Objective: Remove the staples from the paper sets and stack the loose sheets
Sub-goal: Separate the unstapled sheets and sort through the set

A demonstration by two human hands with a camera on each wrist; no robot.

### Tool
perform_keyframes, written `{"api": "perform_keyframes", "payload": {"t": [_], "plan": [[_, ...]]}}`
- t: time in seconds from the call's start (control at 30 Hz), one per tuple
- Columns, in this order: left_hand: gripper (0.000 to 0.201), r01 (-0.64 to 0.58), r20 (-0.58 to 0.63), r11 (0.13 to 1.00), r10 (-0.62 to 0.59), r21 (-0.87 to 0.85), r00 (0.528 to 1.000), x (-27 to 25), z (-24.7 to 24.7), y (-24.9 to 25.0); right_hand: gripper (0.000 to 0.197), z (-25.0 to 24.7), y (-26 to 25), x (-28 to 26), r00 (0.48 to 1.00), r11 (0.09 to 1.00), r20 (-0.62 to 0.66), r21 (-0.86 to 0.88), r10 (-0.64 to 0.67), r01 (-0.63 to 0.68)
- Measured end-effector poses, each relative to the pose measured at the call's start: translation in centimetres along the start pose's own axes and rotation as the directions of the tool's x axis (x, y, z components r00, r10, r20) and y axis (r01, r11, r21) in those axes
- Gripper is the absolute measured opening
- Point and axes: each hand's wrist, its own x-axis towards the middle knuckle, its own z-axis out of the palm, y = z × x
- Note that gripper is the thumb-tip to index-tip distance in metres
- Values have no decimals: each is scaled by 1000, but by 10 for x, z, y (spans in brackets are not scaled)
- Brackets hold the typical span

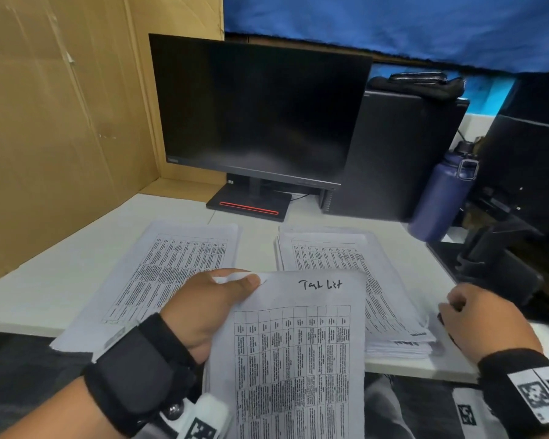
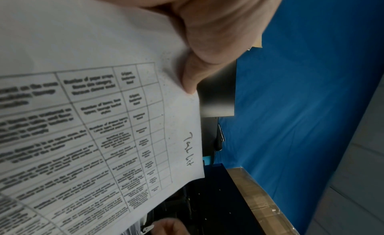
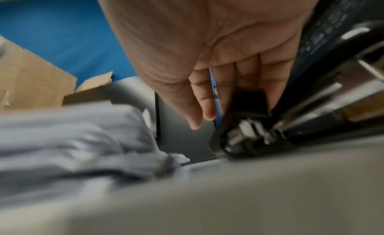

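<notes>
My left hand (image 1: 235,289) holds a stapled paper set (image 1: 298,359) marked "Task List" above the desk's near edge, thumb pinching its top left corner. The left wrist view shows that thumb (image 2: 191,77) pressed on the printed set (image 2: 104,123). To the right, my right hand (image 1: 476,315) reaches down onto the desk with fairly straight fingers. In the right wrist view its fingertips (image 3: 228,97) touch a black staple remover (image 3: 245,120) with metal jaws, thumb apart from it. One paper pile (image 1: 171,264) lies on the desk at left, a thicker pile (image 1: 346,258) at right.
A dark monitor (image 1: 257,112) stands at the back of the white desk (image 1: 61,274), with a black computer tower (image 1: 393,153) and a blue bottle (image 1: 441,198) to its right. Black equipment (image 1: 501,270) crowds the right side. A cardboard wall (image 1: 45,137) closes the left.
</notes>
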Motion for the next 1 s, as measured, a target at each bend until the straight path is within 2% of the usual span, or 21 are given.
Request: {"api": "perform_keyframes", "payload": {"t": [0.07, 0.1, 0.17, 0.23, 0.27, 0.3, 0.33, 0.37, 0.47, 0.57, 0.67, 0.73, 0.83, 0.93, 1.0], "plan": [[23, -10, 1, 1000, 10, 1, 1000, -3, 3, 1, 20, -11, -15, -6, 981, 991, -164, 70, -104, 117], [22, -19, 4, 1000, 19, 4, 1000, -4, 6, 1, 20, -18, -27, -15, 952, 971, -246, 103, -183, 214], [19, -32, 19, 999, 32, 7, 999, -8, 11, 3, 12, -33, -58, -42, 839, 858, -365, 166, -405, 486], [18, -48, 30, 999, 47, 25, 998, -12, 16, 3, 8, -37, -91, -76, 701, 668, -378, 238, -605, 705], [18, -56, 32, 998, 55, 38, 998, -14, 18, 3, 4, -35, -104, -90, 657, 598, -341, 274, -672, 753], [17, -65, 38, 997, 63, 47, 997, -16, 20, 3, 4, -30, -115, -101, 643, 564, -291, 314, -708, 763], [17, -71, 49, 996, 68, 48, 996, -19, 22, 3, 11, -25, -124, -108, 665, 565, -240, 373, -708, 736], [18, -77, 68, 996, 73, 45, 995, -21, 23, 3, 17, -20, -130, -113, 712, 584, -187, 452, -677, 674], [20, -120, 128, 991, 112, 57, 986, -29, 27, 2, 19, -12, -141, -114, 854, 591, -45, 703, -518, 395], [23, -187, 195, 978, 168, 88, 966, -34, 31, 1, 10, -12, -142, -113, 911, 538, 64, 823, -407, 183], [20, -251, 259, 958, 209, 141, 943, -38, 33, 0, 19, -16, -139, -111, 899, 429, 243, 901, -364, -69], [20, -272, 311, 946, 209, 176, 927, -41, 35, 1, 25, -16, -137, -108, 878, 390, 313, 906, -361, -163], [32, -276, 350, 934, 186, 227, 918, -44, 34, 3, 22, -14, -135, -107, 875, 398, 334, 899, -351, -184], [33, -313, 375, 907, 196, 282, 906, -44, 34, 5, 7, -13, -138, -112, 863, 408, 345, 894, -369, -183], [29, -326, 349, 890, 210, 318, 913, -42, 34, 4, 5, -13, -139, -116, 860, 427, 331, 892, -387, -150]]}}
